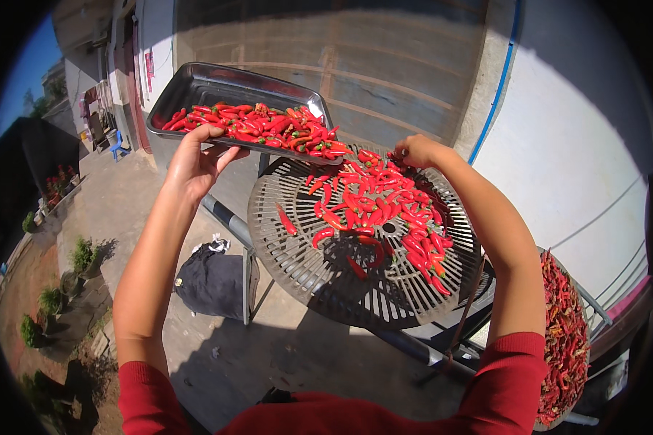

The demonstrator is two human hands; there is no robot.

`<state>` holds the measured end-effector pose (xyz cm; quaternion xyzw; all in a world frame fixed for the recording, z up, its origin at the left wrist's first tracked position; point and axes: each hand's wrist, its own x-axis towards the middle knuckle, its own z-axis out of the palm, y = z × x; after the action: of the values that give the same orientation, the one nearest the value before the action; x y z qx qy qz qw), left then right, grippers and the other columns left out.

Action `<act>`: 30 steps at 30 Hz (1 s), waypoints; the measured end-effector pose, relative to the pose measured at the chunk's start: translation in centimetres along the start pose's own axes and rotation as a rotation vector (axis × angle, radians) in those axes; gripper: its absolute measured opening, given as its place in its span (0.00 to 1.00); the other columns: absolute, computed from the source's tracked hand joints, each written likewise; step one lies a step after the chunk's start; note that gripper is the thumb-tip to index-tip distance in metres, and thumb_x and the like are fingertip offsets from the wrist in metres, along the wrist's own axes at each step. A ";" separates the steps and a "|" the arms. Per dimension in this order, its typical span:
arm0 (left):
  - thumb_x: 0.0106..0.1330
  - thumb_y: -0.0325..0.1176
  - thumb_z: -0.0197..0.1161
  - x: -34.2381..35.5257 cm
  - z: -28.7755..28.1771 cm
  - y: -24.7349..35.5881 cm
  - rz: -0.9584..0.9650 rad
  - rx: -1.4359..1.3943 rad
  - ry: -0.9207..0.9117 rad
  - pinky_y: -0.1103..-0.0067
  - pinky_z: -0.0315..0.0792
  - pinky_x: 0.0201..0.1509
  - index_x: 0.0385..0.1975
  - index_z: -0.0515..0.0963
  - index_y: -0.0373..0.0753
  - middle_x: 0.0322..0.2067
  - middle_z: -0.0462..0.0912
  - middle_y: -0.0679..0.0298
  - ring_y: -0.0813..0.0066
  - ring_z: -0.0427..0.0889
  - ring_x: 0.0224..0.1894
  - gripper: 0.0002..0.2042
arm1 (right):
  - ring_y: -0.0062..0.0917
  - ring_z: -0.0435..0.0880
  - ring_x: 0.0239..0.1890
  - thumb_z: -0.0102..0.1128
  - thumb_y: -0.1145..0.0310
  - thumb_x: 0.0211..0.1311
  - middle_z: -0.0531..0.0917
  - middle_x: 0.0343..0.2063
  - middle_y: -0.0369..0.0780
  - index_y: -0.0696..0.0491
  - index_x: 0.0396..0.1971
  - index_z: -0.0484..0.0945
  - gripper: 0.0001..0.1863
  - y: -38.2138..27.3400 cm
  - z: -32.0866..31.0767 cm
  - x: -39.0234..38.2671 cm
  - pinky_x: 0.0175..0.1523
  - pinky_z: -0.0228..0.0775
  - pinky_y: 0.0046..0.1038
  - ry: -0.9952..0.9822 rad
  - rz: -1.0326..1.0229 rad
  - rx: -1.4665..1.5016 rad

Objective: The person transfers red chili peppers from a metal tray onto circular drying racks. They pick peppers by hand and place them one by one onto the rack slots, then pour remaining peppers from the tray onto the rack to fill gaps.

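My left hand (202,161) grips the near edge of a rectangular metal tray (196,85), thumb over the rim and fingers underneath. The tray is tilted down to the right, with red chili peppers (268,125) gathered along its near side and right end. Below its right corner is a round slatted rack (283,274), where more red chilies (374,206) lie scattered, thickest at the middle and far side. Over the rack's far right edge, my right hand (417,151) has its fingers curled in at the chilies; what they hold, if anything, is hidden.
A second round rack heaped with darker, drying chilies (562,333) stands at the right. Metal poles (228,221) support the slatted rack. A dark cloth-like bundle (212,283) sits beneath on the left. A white wall with a blue pipe (495,94) rises behind; potted plants (51,299) line the left.
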<state>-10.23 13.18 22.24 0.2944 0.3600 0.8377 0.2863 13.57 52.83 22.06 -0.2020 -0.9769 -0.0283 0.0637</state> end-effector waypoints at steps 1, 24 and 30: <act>0.60 0.28 0.60 0.2 0.5 -0.2 -0.008 -0.004 -0.013 0.76 0.85 0.42 0.36 0.75 0.31 0.40 0.79 0.51 0.47 0.82 0.43 0.08 | 0.37 0.85 0.34 0.61 0.75 0.51 0.85 0.34 0.40 0.49 0.44 0.82 0.17 1.4 0.4 -0.2 0.34 0.80 0.37 0.100 -0.117 -0.086; 0.60 0.27 0.58 -1.2 0.8 -0.1 -0.057 -0.017 -0.013 0.76 0.85 0.42 0.36 0.76 0.33 0.40 0.80 0.52 0.56 0.82 0.45 0.06 | 0.31 0.84 0.44 0.64 0.59 0.56 0.86 0.37 0.40 0.51 0.43 0.83 0.17 -6.4 -6.0 -3.9 0.49 0.74 0.35 0.266 -0.036 0.146; 0.63 0.28 0.57 -1.5 1.3 -0.4 -0.069 -0.059 -0.047 0.75 0.85 0.43 0.33 0.75 0.33 0.40 0.79 0.53 0.58 0.82 0.44 0.05 | 0.43 0.65 0.66 0.61 0.29 0.47 0.62 0.65 0.52 0.48 0.68 0.60 0.53 -18.6 -6.8 -1.2 0.68 0.57 0.39 0.159 -0.306 0.391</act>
<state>-8.26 12.91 22.26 0.2930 0.3385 0.8303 0.3319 8.02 34.72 28.04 -0.0328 -0.9749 0.1361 0.1732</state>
